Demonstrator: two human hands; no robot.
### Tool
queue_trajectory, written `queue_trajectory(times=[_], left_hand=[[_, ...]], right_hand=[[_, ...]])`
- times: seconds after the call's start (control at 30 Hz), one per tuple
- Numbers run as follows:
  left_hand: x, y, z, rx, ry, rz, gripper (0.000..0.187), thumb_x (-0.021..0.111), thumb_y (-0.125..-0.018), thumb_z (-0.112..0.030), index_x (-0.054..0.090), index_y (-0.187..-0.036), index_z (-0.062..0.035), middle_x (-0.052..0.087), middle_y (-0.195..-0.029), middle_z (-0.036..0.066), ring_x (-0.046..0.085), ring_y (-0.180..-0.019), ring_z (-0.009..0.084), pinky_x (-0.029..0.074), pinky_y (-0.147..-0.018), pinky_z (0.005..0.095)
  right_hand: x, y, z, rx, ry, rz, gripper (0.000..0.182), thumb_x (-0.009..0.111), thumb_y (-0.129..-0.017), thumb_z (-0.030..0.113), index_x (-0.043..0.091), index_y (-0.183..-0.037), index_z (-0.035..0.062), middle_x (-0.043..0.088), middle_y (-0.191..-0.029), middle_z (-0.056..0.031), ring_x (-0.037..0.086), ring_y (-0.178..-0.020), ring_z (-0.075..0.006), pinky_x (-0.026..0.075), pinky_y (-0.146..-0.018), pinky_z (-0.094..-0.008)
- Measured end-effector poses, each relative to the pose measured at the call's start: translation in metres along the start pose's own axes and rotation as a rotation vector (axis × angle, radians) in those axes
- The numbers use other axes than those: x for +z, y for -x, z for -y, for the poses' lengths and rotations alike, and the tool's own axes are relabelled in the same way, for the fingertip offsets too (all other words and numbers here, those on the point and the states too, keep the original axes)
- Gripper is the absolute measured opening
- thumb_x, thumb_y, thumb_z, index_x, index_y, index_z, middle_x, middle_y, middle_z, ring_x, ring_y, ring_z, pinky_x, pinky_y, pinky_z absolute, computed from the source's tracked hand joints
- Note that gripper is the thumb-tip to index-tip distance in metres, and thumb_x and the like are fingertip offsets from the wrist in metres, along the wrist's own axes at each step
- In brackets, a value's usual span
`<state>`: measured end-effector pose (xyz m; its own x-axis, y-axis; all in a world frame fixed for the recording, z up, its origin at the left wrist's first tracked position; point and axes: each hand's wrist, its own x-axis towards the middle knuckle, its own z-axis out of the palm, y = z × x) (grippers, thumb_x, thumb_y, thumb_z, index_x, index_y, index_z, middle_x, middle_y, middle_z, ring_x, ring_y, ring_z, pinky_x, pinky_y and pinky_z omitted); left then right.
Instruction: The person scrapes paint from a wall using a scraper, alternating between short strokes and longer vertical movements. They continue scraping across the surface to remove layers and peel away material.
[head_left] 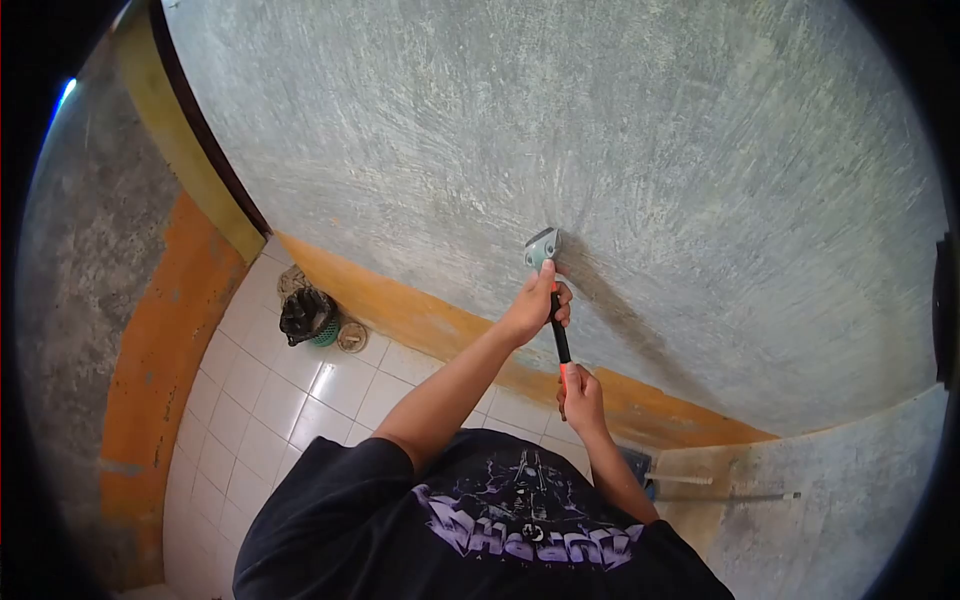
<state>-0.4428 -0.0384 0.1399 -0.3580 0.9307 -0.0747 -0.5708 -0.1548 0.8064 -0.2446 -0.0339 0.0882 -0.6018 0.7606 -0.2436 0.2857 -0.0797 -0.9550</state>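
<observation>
Both my hands are on a long-handled scraper (560, 335) with a black and red handle and a grey-green head. My left hand (534, 308) is closed round the upper handle just below the head, its thumb lying up against the head. Lower down, my right hand (583, 397) wraps the red end of the handle. The scraper's head rests at or very near the grey, streaked wall (430, 130); the exact contact of its edge is hard to make out.
An orange band (400, 307) runs along the wall's foot. On the white tiled floor (262, 400) stand a green basket with a black bag (308, 316) and a small round container (351, 337). A dark doorway edge (200, 110) is at left. Pipe-like objects (690, 480) lie lower right.
</observation>
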Motion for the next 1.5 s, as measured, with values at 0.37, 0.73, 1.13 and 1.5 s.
queue_trajectory(times=[0.37, 0.73, 1.13, 1.5], left_hand=[[-0.040, 0.003, -0.004, 0.024, 0.177, -0.152, 0.054, 0.032, -0.101, -0.060, 0.043, -0.116, -0.0089, 0.042, -0.069, 0.002, 0.040, -0.055, 0.0134, 0.040, -0.056, 0.0321], [0.006, 0.057, 0.083, -0.011, 0.265, -0.356, 0.041, 0.031, -0.105, -0.051, 0.038, -0.111, -0.0113, 0.043, -0.073, 0.003, 0.042, -0.057, 0.0146, 0.041, -0.059, 0.0340], [0.147, 0.117, 0.266, -0.151, 0.333, -0.483, 0.040, 0.032, -0.104, -0.051, 0.036, -0.105, -0.0112, 0.044, -0.074, 0.005, 0.045, -0.061, 0.0177, 0.045, -0.062, 0.0375], [0.192, 0.096, 0.288, -0.259, 0.216, -0.240, 0.045, 0.028, -0.104, -0.053, 0.036, -0.110, -0.0091, 0.048, -0.078, 0.007, 0.053, -0.068, 0.0211, 0.052, -0.072, 0.0432]], right_hand=[[0.036, -0.006, 0.012, 0.032, 0.111, 0.012, 0.048, 0.049, -0.100, 0.047, 0.060, -0.081, 0.0042, 0.048, -0.057, 0.0012, 0.046, -0.050, -0.0093, 0.037, -0.049, -0.0280], [-0.035, 0.047, -0.046, 0.086, 0.154, 0.202, 0.037, 0.058, -0.097, 0.040, 0.060, -0.086, 0.0043, 0.051, -0.060, 0.0006, 0.047, -0.051, -0.0101, 0.037, -0.049, -0.0290], [-0.228, 0.156, -0.123, 0.337, 0.180, 0.324, 0.036, 0.058, -0.097, 0.041, 0.060, -0.091, 0.0057, 0.050, -0.057, 0.0015, 0.047, -0.045, -0.0088, 0.037, -0.043, -0.0265], [-0.279, 0.170, -0.136, 0.307, 0.079, 0.229, 0.034, 0.056, -0.099, 0.038, 0.058, -0.095, 0.0042, 0.048, -0.056, 0.0013, 0.045, -0.045, -0.0081, 0.035, -0.043, -0.0268]])
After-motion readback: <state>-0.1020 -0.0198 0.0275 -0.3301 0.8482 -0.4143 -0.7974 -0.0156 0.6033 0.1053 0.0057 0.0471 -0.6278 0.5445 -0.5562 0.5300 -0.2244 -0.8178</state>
